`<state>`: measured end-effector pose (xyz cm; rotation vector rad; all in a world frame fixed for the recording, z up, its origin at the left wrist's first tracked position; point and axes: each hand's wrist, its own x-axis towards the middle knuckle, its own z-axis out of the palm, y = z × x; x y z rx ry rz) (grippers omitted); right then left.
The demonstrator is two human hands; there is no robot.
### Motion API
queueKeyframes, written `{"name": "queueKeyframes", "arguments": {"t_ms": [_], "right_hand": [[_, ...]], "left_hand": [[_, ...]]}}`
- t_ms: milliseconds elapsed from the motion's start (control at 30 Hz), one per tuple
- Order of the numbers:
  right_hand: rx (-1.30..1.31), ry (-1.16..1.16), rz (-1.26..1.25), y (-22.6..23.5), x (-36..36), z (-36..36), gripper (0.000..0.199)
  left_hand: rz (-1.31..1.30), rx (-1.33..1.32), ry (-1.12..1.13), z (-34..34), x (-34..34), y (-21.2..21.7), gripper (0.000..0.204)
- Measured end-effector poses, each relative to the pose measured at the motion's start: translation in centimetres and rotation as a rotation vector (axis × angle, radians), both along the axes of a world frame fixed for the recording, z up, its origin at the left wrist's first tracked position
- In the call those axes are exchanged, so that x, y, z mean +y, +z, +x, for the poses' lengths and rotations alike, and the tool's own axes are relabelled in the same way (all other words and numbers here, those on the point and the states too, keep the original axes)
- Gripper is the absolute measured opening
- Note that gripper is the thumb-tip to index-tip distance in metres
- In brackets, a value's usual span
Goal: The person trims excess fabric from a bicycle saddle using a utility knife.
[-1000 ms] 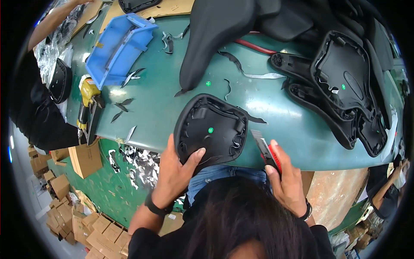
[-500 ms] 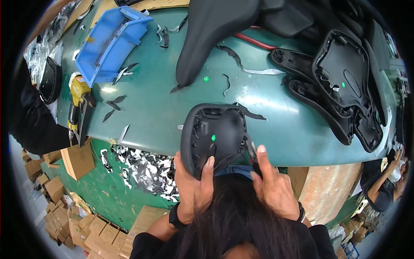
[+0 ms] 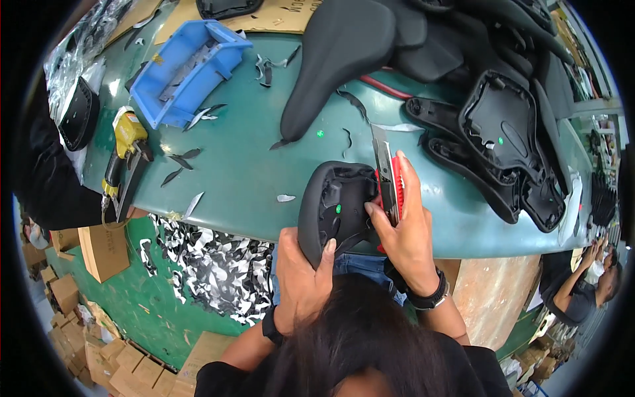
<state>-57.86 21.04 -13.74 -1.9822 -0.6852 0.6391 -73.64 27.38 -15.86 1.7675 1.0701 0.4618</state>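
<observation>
A black bicycle saddle (image 3: 316, 215) stands tilted at the table's near edge, its hollow underside with a green round sticker facing right. My left hand (image 3: 301, 278) grips its lower end, the thumb inside the hollow. In my right hand (image 3: 407, 228) is a red utility knife (image 3: 397, 185), its blade extended and pointing away from me. The right thumb lies close to the saddle's right rim; whether it touches the rim I cannot tell. A loose pale trimmed strip (image 3: 286, 198) lies just left of the saddle.
More black saddles (image 3: 344, 53) are piled at the far right of the green table (image 3: 251, 165). A blue bin (image 3: 178, 83) and a yellow-and-black power tool (image 3: 126, 142) stand at the left. Scraps (image 3: 211, 271) heap on the floor below. Another person (image 3: 582, 284) is at far right.
The knife has swung up from beside the saddle's lower right rim, its blade now pointing away from me. The saddle has turned more onto its side. The view has shifted slightly.
</observation>
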Motion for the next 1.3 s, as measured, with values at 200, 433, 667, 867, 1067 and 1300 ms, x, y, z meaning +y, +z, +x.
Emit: {"name": "queueKeyframes", "arguments": {"t_ms": [200, 433, 667, 867, 1067, 1300], "right_hand": [[0.433, -0.022, 0.161, 0.8, 2.6, 4.5, 0.05], [0.101, 0.186, 0.06, 2.0, 4.8, 6.7, 0.048], [-0.198, 0.243, -0.018, 1.9, 3.9, 7.7, 0.057], [0.005, 0.077, -0.244, 6.4, -0.6, 7.9, 0.062], [-0.63, 0.568, -0.51, 7.7, -1.8, 6.2, 0.055], [-0.727, 0.527, -0.737, 6.9, -2.4, 3.1, 0.056]], "left_hand": [[-0.319, -0.26, 0.202, 1.4, 0.5, 1.1, 0.048], [0.087, -0.338, -0.704, 3.8, 4.1, 5.2, 0.021], [0.135, -0.029, -0.405, 11.7, 7.7, 0.5, 0.037], [0.122, -0.055, -0.376, 11.5, 7.7, 0.1, 0.021], [0.146, -0.133, -0.349, 11.4, 7.0, 0.2, 0.017], [-0.823, -0.9, 0.049, 11.2, 9.0, -1.4, 0.019]]}}
